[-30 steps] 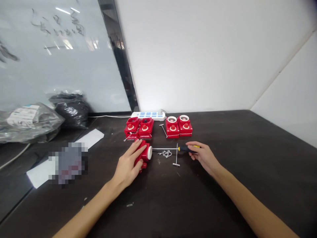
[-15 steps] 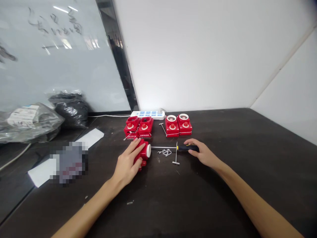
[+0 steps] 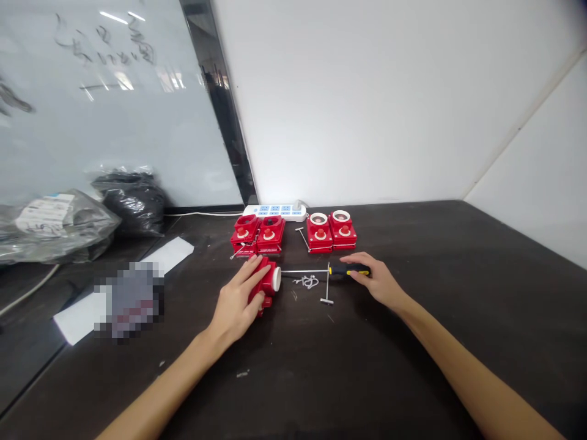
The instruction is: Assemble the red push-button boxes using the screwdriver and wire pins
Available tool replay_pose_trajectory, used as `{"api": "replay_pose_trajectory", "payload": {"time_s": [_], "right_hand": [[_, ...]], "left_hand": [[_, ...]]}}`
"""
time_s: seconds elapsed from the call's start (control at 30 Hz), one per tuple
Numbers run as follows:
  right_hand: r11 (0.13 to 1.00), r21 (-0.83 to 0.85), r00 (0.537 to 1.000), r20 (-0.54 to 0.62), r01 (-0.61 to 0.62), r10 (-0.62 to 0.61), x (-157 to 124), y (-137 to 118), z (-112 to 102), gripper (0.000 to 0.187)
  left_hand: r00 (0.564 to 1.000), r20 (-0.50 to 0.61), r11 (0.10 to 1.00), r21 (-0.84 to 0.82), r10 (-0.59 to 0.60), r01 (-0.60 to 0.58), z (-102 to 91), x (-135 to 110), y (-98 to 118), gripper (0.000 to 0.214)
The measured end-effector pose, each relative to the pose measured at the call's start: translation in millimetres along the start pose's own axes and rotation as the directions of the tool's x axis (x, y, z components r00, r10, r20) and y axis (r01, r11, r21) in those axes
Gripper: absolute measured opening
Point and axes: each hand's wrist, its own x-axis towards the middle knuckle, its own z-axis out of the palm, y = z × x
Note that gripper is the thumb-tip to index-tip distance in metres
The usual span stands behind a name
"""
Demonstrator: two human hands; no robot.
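Pinning the box (image 3: 269, 276) to the worktop (image 3: 321, 366) with the left hand (image 3: 236, 302): fingers laid across the top, thumb tucked at the near side, a steadying clasp. Lying on its side just in front of the back row, white ring facing right. Gripping the screwdriver (image 3: 340, 271) with the right hand (image 3: 380, 282), fingers curled over the black-and-yellow handle, shaft flat along the worktop and aimed left at the ring. Tip close to it, contact impossible to judge from here.

On handling: looks like hard moulded plastic, so stiff, light and smooth-sided, probably quick to skid on this dark top if pushed from one end. Best taken across the flat red sides, clear of the ring. For the screwdriver, a rigid steel shaft and a grippy handle; handle end the place to hold.

Now counting. Five red boxes: one under the hand, plus a left pair (image 3: 257, 233) and a right pair (image 3: 331, 231) at the back. One screwdriver. Two T-shaped pins clear to see, one (image 3: 327, 288) between the hands and one (image 3: 301, 237) beside the right pair; possibly a third by the left pair. A tangle of wire bits (image 3: 308, 282), too small to count. One power strip (image 3: 275, 212) against the wall. Two bags (image 3: 82, 214) far left.
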Motion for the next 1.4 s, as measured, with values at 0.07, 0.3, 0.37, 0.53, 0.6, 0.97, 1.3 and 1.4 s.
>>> {"api": "replay_pose_trajectory", "payload": {"time_s": [0.07,0.3,0.37,0.53,0.6,0.97,1.3,1.4], "right_hand": [[0.994,0.075,0.996,-0.032,-0.075,0.078,0.2,0.7,2.7,0.029],[0.879,0.173,0.883,-0.081,-0.445,0.463,-2.9,-14.4,16.1,0.046],[0.892,0.066,0.889,-0.076,-0.448,0.452,-3.7,-16.7,15.1,0.04],[0.953,0.046,0.948,-0.099,-0.299,0.302,-2.3,-8.3,5.6,0.033],[0.978,0.045,0.972,-0.106,-0.204,0.208,-1.3,-2.8,1.7,0.031],[0.965,-0.06,0.967,-0.032,-0.256,0.254,-6.2,-13.6,4.6,0.031],[0.979,-0.072,0.978,-0.096,-0.191,0.183,-8.3,-30.6,9.5,0.026],[0.985,-0.078,0.984,-0.105,-0.155,0.147,-9.0,-34.2,11.2,0.023]], "left_hand": [[1.0,0.0,1.0,-0.011,-0.003,0.003,0.0,0.2,0.4,0.051],[1.0,-0.006,0.998,-0.055,0.007,-0.007,0.4,-0.1,-2.1,0.05],[1.0,-0.009,0.997,-0.067,0.027,-0.028,1.6,-1.2,-4.7,0.05],[0.997,-0.031,0.995,-0.069,0.067,-0.069,6.7,-3.6,-12.5,0.05],[0.996,-0.003,0.994,-0.061,0.091,-0.091,5.8,-3.1,-15.3,0.05],[0.929,0.256,0.945,0.117,0.267,-0.304,-25.9,14.4,-20.7,0.054],[0.995,0.032,0.93,0.351,0.1,-0.105,7.6,11.5,15.4,0.054],[0.997,0.008,0.919,0.387,0.082,-0.078,11.4,14.8,23.3,0.042]]}}
